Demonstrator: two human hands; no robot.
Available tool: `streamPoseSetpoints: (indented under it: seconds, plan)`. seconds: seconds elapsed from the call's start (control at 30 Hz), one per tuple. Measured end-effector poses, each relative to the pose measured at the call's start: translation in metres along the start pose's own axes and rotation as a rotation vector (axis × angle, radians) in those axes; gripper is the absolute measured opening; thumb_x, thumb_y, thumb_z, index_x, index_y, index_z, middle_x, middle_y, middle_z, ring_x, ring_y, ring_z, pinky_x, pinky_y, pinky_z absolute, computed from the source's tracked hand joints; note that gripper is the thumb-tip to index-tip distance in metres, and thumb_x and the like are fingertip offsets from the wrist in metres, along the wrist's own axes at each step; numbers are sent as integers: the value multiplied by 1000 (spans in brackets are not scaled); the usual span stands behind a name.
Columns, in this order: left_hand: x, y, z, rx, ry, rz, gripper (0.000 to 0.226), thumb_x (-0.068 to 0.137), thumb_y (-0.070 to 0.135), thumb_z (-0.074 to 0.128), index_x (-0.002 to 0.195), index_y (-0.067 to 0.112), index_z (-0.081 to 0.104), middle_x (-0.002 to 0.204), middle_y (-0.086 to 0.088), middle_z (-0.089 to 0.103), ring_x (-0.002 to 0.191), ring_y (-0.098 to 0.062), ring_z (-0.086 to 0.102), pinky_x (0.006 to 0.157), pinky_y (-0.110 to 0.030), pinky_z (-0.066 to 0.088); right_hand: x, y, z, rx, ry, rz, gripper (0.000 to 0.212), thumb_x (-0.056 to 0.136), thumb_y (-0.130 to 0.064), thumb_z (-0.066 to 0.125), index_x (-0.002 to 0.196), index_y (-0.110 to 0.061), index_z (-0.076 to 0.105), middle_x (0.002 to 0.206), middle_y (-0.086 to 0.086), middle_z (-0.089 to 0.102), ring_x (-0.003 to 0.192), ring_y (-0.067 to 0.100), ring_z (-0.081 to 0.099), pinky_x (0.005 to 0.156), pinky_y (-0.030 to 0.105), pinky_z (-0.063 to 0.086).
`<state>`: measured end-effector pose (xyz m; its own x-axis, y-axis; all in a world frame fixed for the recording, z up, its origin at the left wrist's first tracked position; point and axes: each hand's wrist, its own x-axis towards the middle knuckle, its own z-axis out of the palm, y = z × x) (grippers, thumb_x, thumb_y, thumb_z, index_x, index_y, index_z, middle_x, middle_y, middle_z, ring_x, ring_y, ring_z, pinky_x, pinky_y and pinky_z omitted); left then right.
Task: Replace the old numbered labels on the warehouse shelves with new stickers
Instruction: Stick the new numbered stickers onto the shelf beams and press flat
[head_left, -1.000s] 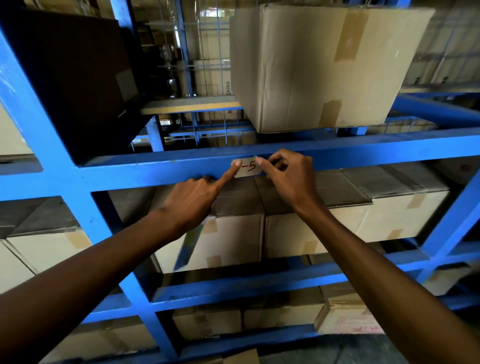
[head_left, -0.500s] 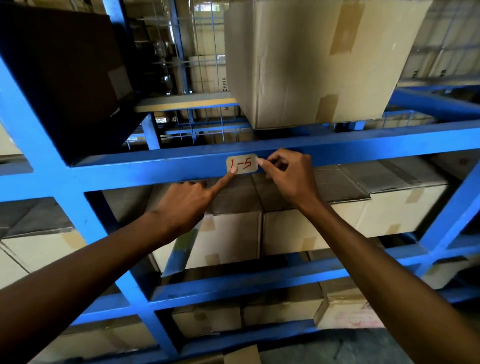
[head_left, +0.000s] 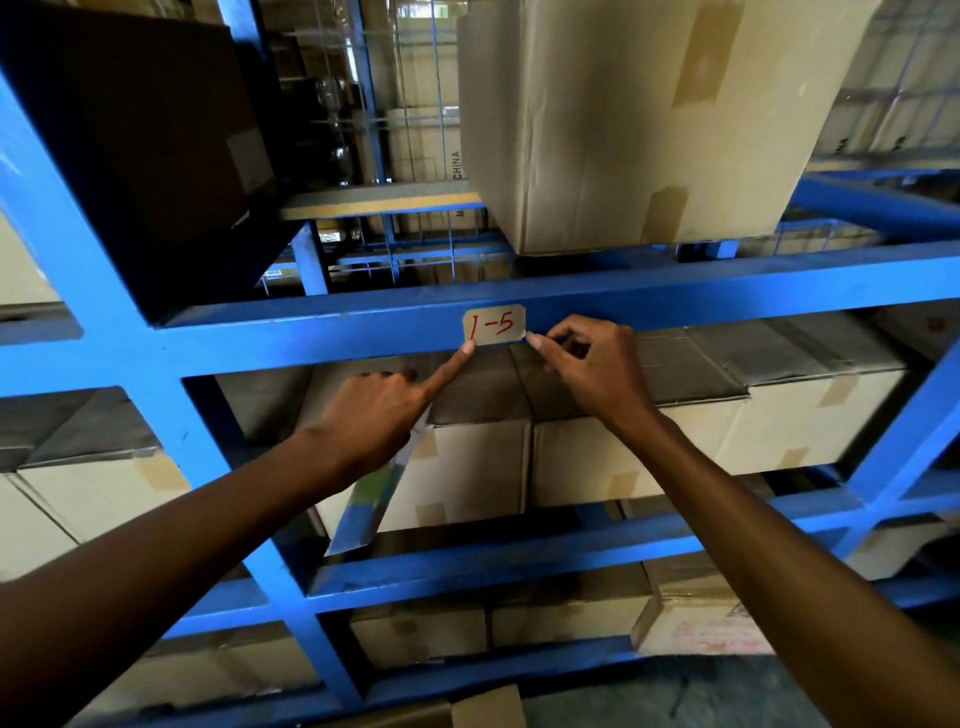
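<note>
While lying lengthwise along the beam (head_left: 675, 296), the label (head_left: 494, 326) is reading upright; left hand (head_left: 374, 421) is gripping a sheet (head_left: 374, 499), forefinger touching its lower corner; right hand (head_left: 587, 374), fingers curled, is touching its other corner.

One small beige paper label (head_left: 494, 325) with red handwriting "1-5" was stuck on the blue painted metal shelf beam (head_left: 727, 288). Two bare hands were in view, the left hand (head_left: 374, 415) and the right hand (head_left: 592, 374). One strip of sticker sheet (head_left: 371, 499), pale with green and blue patches, hung under the left hand. One large tan cardboard box (head_left: 623, 119) stood on the upper level, and one dark box (head_left: 130, 145) sat to its left. How many cardboard cartons filled the lower levels could not be counted for certain
</note>
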<state>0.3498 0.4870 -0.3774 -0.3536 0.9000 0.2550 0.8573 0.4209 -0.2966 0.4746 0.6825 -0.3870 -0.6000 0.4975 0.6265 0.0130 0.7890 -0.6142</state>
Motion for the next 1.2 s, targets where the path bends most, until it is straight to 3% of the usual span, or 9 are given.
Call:
streamPoseSetpoints:
  seconds: [0.27, 0.37, 0.6, 0.8, 0.83, 0.9, 1.0, 1.1, 1.2]
  plan:
    - [-3, -2, 1, -107, -21, -27, 92, 91, 4, 42, 133, 39, -31, 68, -3, 43, 54, -19, 42, 51, -32, 34, -5, 3, -2, 44, -1, 78, 19, 86, -33, 61, 81, -15, 64, 72, 0, 65, 68, 12, 63, 65, 34, 55]
    - [-7, -2, 0, -140, -58, -31, 90, 91, 5, 43, 140, 37, -26, 63, 1, 35, 50, -15, 36, 47, -28, 28, -7, -5, -3, 31, -16, 92, 24, 84, -38, 61, 81, -15, 64, 74, 0, 65, 69, 12, 63, 63, 29, 53]
    - [-5, -16, -1, -257, -92, -50, 81, 90, 5, 47, 148, 27, -4, 96, -11, 60, 74, -22, 54, 55, -29, 34, -5, -12, 5, -69, -29, 152, 21, 86, -34, 61, 87, -13, 65, 82, 4, 68, 75, 11, 62, 67, 29, 52]
    - [-19, -13, -2, -790, -23, 43, 70, 90, 7, 54, 147, 26, 19, 71, 3, 55, 65, -12, 52, 72, -38, 45, -18, -20, 5, -12, -62, 191, 21, 89, -31, 58, 84, -13, 66, 75, 3, 68, 73, 12, 64, 68, 34, 54]
    - [-22, -10, -5, -861, -8, 10, 69, 90, 7, 55, 147, 26, 21, 83, -3, 62, 76, -18, 59, 79, -42, 47, -22, -24, 7, -2, -79, 197, 22, 88, -33, 58, 84, -13, 67, 75, 3, 69, 73, 13, 64, 68, 34, 53]
    - [-29, -8, -12, -1018, 10, -58, 68, 89, 5, 56, 146, 24, 25, 121, -22, 57, 106, -31, 54, 87, -30, 44, -32, -35, 10, 39, -106, 231, 26, 86, -37, 60, 89, -13, 69, 81, 3, 71, 77, 11, 64, 69, 28, 52]
    - [-38, -12, -19, -1299, 8, -123, 69, 87, -1, 57, 145, 23, 29, 118, -19, 59, 88, -13, 60, 70, -5, 48, -49, -54, 11, 152, -138, 393, 42, 82, -43, 63, 111, -11, 63, 101, 2, 68, 92, 8, 62, 75, 13, 46]
    - [-48, -24, -22, -1559, -13, -171, 72, 85, -2, 59, 142, 30, 30, 103, 1, 63, 89, -7, 63, 68, -10, 54, -71, -71, 8, 351, -215, 523, 60, 71, -43, 72, 123, -19, 53, 114, 0, 66, 107, 13, 62, 84, 20, 47]
    - [-62, -37, -27, -1703, -11, -172, 72, 82, -7, 59, 141, 27, 33, 96, 4, 63, 71, 0, 67, 59, -12, 54, -100, -96, 13, 509, -229, 591, 61, 73, -13, 76, 127, -19, 47, 112, 7, 70, 103, 18, 66, 87, 31, 53]
